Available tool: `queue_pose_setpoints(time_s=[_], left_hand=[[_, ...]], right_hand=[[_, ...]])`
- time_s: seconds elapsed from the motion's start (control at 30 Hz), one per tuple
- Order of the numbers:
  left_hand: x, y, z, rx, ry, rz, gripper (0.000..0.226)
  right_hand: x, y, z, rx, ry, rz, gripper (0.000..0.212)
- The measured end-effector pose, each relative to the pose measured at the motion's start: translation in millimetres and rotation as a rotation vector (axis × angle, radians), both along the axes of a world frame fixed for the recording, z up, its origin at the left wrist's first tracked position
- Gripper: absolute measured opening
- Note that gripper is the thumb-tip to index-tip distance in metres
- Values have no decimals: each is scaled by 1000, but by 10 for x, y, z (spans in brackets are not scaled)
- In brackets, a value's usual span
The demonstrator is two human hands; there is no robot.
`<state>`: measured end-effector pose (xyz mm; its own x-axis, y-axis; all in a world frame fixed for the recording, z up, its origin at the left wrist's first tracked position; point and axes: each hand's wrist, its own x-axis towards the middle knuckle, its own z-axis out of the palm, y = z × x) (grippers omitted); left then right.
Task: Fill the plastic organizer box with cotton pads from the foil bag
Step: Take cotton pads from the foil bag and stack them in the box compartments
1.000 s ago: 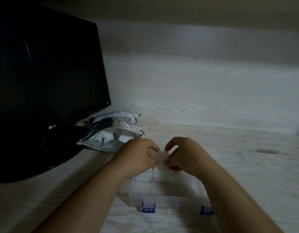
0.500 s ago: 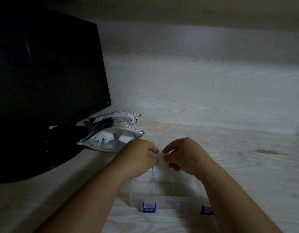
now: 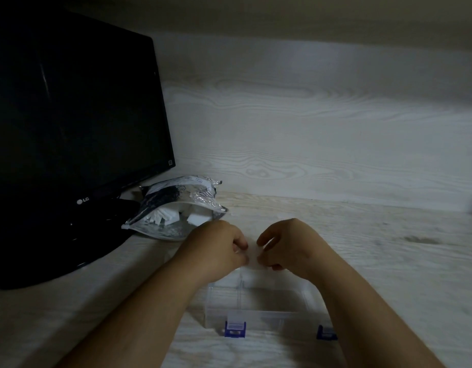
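A clear plastic organizer box [image 3: 258,312] with blue latches lies on the table near me, its inner dividers showing. Above its far edge my left hand [image 3: 216,248] and my right hand [image 3: 288,245] face each other, fingers pinched on the two sides of a pale white cotton pad [image 3: 253,254] held between them. The pad is faint in the dim light. The foil bag [image 3: 176,211] lies open on its side to the left, behind my left hand, with white pads visible inside.
A black LG monitor [image 3: 70,123] on its stand fills the left side, its base close to the foil bag. A pale wood-grain wall stands behind the wood-grain table [image 3: 389,261].
Both hands have stayed over the box's far edge; the fingers have shifted a little on the pad and the hands sit slightly closer together.
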<state>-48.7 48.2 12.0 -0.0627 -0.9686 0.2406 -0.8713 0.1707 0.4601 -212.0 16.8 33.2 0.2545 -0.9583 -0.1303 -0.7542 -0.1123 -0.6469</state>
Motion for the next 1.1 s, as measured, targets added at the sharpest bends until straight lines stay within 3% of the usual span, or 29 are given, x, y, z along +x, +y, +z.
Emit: queue_pose_setpoints(time_s=[0.27, 0.83, 0.93, 1.1], left_hand=[[71, -30, 1, 141, -22, -73, 34], [72, -40, 0, 134, -88, -98, 36], [115, -56, -14, 118, -11, -91, 29], [208, -77, 35, 11, 307, -33, 21]], right_hand=[[-28, 27, 14, -8, 84, 75, 38], [-10, 13, -17, -29, 135, 86, 33], [-32, -4, -17, -72, 111, 66, 30], [-51, -3, -5, -205, 43, 34, 14]])
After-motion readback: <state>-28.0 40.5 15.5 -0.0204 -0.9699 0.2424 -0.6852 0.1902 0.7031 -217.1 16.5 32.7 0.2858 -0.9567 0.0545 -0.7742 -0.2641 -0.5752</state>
